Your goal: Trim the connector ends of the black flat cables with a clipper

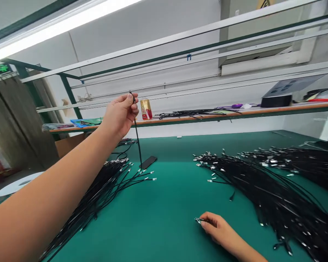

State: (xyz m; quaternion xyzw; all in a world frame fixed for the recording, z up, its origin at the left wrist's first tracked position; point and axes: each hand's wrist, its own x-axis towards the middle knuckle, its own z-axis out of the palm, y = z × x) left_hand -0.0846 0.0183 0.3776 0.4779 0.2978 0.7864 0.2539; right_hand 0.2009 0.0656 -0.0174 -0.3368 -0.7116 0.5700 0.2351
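Your raised left hand (120,114) pinched a black cable (138,141) above the green desk (164,211), your right hand (218,228) pinched silvery connectors (198,220), and the dangling length, if swung, might have snagged nearby cable ends (154,179).

The left arm (57,194) stretches forward, bare, with the left hand (122,112) held well above the counter (158,218), its thumb (129,99) and fingers (135,108) pinched together. The right hand (215,229) sits low at the counter's near side, fingers curled toward the thumb, only part of the right forearm (244,251) showing.
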